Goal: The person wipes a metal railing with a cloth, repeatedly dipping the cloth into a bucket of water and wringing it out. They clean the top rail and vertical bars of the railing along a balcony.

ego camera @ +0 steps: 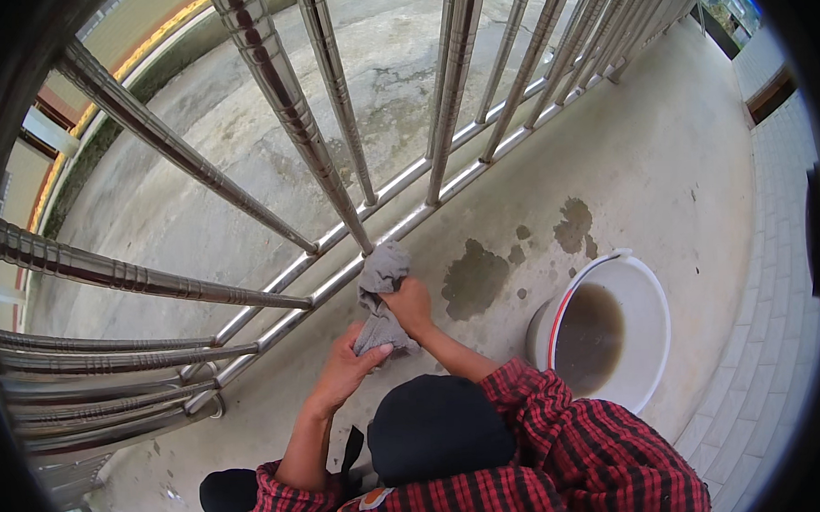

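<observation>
A grey cloth (384,267) is bunched against the lower rail of a stainless steel railing (342,276), at the foot of an upright bar. My right hand (408,304) grips the bunched middle of the cloth. Lower and to the left, my left hand (352,367) holds the cloth's hanging end, with the thumb lying over it. To the right of my right forearm stands a white plastic bucket (653,314) with a red line near its rim and murky brown water inside.
Wet patches (476,279) mark the concrete floor (653,177) between railing and bucket. A tiled wall (748,310) runs along the right. Upright metal bars stand close together at the left and upper right, with a concrete yard (239,126) beyond them.
</observation>
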A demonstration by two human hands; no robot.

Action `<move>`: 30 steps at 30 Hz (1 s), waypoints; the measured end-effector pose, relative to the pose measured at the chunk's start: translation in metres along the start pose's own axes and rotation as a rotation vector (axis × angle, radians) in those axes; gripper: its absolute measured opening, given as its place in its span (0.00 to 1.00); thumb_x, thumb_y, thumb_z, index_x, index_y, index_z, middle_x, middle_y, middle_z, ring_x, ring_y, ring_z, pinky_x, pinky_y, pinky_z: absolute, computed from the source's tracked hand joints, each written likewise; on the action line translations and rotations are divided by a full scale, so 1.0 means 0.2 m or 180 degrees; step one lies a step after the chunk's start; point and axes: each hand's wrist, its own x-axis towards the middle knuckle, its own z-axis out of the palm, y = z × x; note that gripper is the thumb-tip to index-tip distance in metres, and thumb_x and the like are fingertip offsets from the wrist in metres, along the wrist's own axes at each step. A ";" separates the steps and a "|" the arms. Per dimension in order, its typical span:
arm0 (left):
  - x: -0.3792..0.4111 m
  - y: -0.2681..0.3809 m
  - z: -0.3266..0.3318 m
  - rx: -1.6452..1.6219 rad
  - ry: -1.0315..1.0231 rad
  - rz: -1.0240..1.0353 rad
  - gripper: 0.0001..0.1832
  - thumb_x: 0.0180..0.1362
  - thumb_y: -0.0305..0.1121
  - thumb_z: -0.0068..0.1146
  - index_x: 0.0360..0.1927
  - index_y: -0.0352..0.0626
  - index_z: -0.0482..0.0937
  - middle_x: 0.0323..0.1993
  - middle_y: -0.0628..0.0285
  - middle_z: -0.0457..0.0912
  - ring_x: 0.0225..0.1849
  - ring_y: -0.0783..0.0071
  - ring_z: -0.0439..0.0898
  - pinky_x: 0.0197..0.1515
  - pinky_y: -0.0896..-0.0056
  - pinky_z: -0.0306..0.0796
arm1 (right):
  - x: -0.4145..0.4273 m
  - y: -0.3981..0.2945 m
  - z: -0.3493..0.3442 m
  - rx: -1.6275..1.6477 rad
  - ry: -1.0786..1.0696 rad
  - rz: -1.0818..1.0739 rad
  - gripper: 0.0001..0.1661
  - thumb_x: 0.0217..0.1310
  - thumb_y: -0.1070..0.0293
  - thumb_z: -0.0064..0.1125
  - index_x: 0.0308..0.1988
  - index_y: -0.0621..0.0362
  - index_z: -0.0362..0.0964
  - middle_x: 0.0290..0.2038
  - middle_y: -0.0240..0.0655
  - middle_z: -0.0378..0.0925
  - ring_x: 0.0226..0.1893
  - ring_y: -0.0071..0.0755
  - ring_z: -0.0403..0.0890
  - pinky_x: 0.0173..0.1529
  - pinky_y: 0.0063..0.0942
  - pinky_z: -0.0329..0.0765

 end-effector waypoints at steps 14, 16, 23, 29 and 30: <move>0.13 -0.14 0.08 -0.2056 0.0349 0.0151 0.17 0.64 0.34 0.45 0.52 0.35 0.69 0.47 0.59 0.76 0.48 0.72 0.75 0.53 0.69 0.69 | 0.26 -0.01 -0.04 -0.1461 0.1246 -0.1411 0.40 0.46 0.76 0.49 0.63 0.56 0.50 0.56 0.63 0.53 0.52 0.64 0.64 0.51 0.45 0.66; 0.04 -0.17 0.04 -0.2239 0.0546 0.0115 0.17 0.64 0.35 0.44 0.51 0.35 0.69 0.47 0.58 0.76 0.48 0.71 0.76 0.53 0.67 0.70 | 0.16 -0.09 0.00 -0.0823 0.0426 -0.0789 0.41 0.46 0.72 0.52 0.62 0.59 0.51 0.52 0.63 0.58 0.50 0.64 0.66 0.50 0.45 0.66; -0.14 -0.12 -0.03 -0.2566 0.0984 -0.0275 0.17 0.64 0.37 0.42 0.48 0.35 0.70 0.44 0.55 0.77 0.46 0.65 0.77 0.52 0.63 0.71 | -0.06 0.01 0.03 0.0490 -0.1063 0.0065 0.32 0.46 0.68 0.55 0.52 0.69 0.62 0.37 0.47 0.76 0.39 0.48 0.76 0.45 0.37 0.71; -0.16 -0.06 0.03 -0.2585 0.0825 -0.0235 0.16 0.64 0.35 0.44 0.49 0.34 0.70 0.45 0.56 0.77 0.46 0.67 0.77 0.51 0.65 0.71 | -0.09 -0.04 -0.08 0.3386 -0.1313 0.1593 0.19 0.53 0.64 0.56 0.45 0.61 0.71 0.41 0.38 0.76 0.44 0.35 0.76 0.46 0.31 0.73; -0.15 -0.05 0.02 -0.2603 0.0694 -0.0195 0.16 0.63 0.35 0.45 0.50 0.35 0.69 0.45 0.57 0.77 0.46 0.68 0.77 0.50 0.67 0.71 | -0.03 -0.07 -0.12 0.3590 -0.1126 0.1589 0.19 0.55 0.62 0.55 0.45 0.61 0.71 0.41 0.38 0.76 0.43 0.34 0.76 0.45 0.31 0.73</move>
